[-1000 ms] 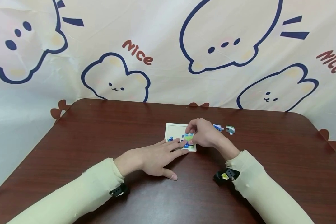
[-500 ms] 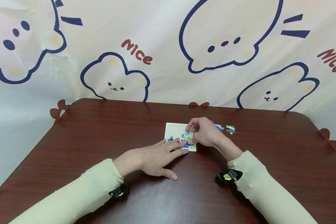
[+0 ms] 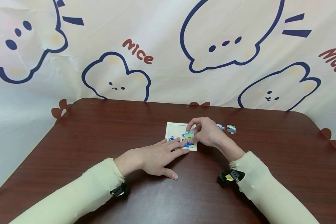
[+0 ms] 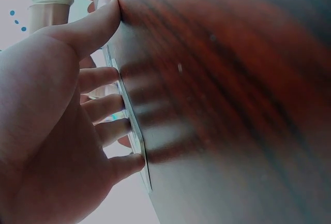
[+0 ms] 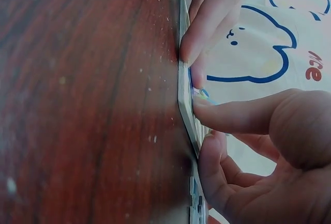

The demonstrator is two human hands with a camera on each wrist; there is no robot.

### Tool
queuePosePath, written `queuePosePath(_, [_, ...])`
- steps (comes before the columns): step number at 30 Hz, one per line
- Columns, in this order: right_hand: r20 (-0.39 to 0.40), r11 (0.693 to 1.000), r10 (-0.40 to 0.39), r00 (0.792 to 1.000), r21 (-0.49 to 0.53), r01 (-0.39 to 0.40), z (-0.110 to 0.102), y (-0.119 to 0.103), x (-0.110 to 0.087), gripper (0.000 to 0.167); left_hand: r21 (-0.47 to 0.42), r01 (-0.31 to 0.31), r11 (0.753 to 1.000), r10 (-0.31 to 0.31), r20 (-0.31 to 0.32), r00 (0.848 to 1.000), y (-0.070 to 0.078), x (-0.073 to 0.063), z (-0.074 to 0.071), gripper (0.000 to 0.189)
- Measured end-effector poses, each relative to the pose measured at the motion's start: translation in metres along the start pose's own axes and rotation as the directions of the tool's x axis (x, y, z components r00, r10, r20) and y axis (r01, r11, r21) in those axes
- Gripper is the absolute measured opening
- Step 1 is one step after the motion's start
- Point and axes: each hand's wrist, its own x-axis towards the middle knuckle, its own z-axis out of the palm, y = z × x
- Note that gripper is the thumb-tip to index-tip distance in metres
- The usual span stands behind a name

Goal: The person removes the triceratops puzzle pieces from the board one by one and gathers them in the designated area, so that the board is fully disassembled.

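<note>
A white puzzle tray [image 3: 175, 128] lies on the table, with several blue and green jigsaw pieces in its near part. My left hand [image 3: 158, 158] lies across the near left of it, fingers spread and extended; in the left wrist view their tips touch the tray's edge. Over the tray's right side my right hand [image 3: 208, 132] bends its thumb and fingers about a green and light-blue puzzle piece [image 3: 189, 134]. The right wrist view has the thumb [image 5: 232, 116] down on that piece at the tray. Fingers partly hide the pieces beneath.
Two loose puzzle pieces lie right of the tray: one [image 3: 231, 129] in full view, the other [image 3: 220, 127] partly behind my right hand. The dark wooden table [image 3: 114, 124] ends at a cartoon-printed curtain [image 3: 168, 77].
My right hand and forearm have shifted slightly to the right, its fingers still at the green and light-blue piece. The left hand stays in place.
</note>
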Motion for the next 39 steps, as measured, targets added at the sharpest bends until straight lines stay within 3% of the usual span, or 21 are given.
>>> queuePosePath(22, [-0.014,0.992,-0.027,1.0,-0.126,0.025,-0.004,0.001,-0.003,0.024,0.002,0.008,1.0,-0.008,0.003,1.0,0.0,0.0,0.0,0.086])
queuePosePath(39, [-0.061,0.994,-0.057,0.996,-0.094,0.051,-0.012,0.007,-0.008,0.025,0.0,0.0,1.0,0.0,-0.002,1.0,0.0,0.001,0.001,0.085])
